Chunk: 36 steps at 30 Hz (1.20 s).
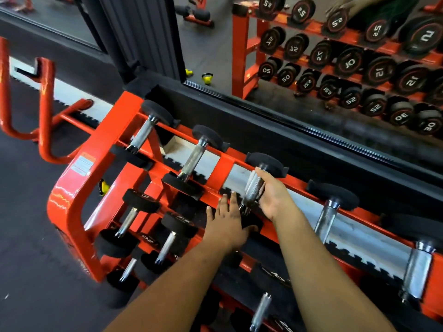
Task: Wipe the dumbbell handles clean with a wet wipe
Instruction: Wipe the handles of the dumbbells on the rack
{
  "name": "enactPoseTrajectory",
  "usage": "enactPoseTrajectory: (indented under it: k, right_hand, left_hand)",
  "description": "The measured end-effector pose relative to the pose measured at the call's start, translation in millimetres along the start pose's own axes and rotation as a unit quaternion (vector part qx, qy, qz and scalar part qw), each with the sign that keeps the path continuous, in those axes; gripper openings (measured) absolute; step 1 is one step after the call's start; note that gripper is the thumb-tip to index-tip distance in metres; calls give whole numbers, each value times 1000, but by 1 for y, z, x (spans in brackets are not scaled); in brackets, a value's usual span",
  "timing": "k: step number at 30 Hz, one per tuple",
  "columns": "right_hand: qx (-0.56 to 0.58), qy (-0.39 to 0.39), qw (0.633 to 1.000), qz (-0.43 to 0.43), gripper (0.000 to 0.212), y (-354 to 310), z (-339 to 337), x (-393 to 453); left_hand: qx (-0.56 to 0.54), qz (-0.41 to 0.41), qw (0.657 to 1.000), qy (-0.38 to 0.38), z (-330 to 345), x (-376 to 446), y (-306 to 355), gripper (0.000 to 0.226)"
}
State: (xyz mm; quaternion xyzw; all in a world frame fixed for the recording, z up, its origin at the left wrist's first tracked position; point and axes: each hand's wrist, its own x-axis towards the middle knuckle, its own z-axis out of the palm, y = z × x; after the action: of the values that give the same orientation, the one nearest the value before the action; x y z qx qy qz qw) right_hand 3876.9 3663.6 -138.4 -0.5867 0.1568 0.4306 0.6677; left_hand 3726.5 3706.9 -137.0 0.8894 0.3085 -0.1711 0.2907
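Centre of the frame: right hand (pixel 272 196) wrapped part-way round the handle (pixel 251 188) of the third dumbbell (pixel 257 185) on the top tier of the orange rack (pixel 96 144), thumb over the top end, fingers curled under and mostly hidden. No wipe plainly visible; perhaps tucked between palm and steel, cannot tell. Likely gripping so as to rub along the knurled metal.

Just left of it: left hand (pixel 227 219) flat, fingers straight and spread, holding nothing, pressed on the near black head of the same dumbbell. Probably there to steady the weight in its cradle and stop it rolling under the wiping.

Upper left and centre left: two more top-tier handles, bare and shiny, each dumbbell lying across the tier with its heads resting on the black cradles, handle exposed between; handy for wiping in place without lifting. Right of the hands: further handles in the same row. Lower left: smaller dumbbells on the lower tiers.

Upper right: mirror (pixel 311 56) showing the rack's numbered weights. Far left: an orange frame on the dark floor (pixel 28 236).

Judging by position, work seems partway along the top row, with the right-hand handles and lower tiers perhaps still to do.
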Motion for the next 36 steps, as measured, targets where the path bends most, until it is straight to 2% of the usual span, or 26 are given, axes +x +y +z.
enactPoseTrajectory:
  k: [4,8,13,18,22,26,29,32,36]
  right_hand:
    - [-2,42,999,-10,46,5,6,-2]
    - [8,-4,1000,16,41,4,6,-6]
    - [-21,-3,999,-33,43,19,-11,-6]
    - [-4,-26,999,43,27,18,-1,-8]
    - [-110,15,994,9,39,28,-16,-6]
    - [-139,23,990,16,38,26,-5,-9]
    - [-104,-5,994,43,27,20,-4,-12]
    - [-87,-8,996,-12,23,26,-20,-18]
    - [0,12,997,-75,27,18,-13,-12]
  left_hand:
    - [0,4,1000,1,-1,-1,-1,107]
    - [3,-2,1000,-2,-2,-1,1,107]
    - [8,2,1000,-2,-2,-1,0,106]
    - [12,-2,1000,-3,-3,-1,2,104]
    - [15,1,1000,-1,-2,-1,1,105]
    - [23,0,1000,-5,-3,-1,1,104]
    - [17,-4,1000,-9,-3,0,2,105]
    - [19,-1,1000,-4,-2,1,1,106]
    - [16,0,1000,-6,-2,0,2,106]
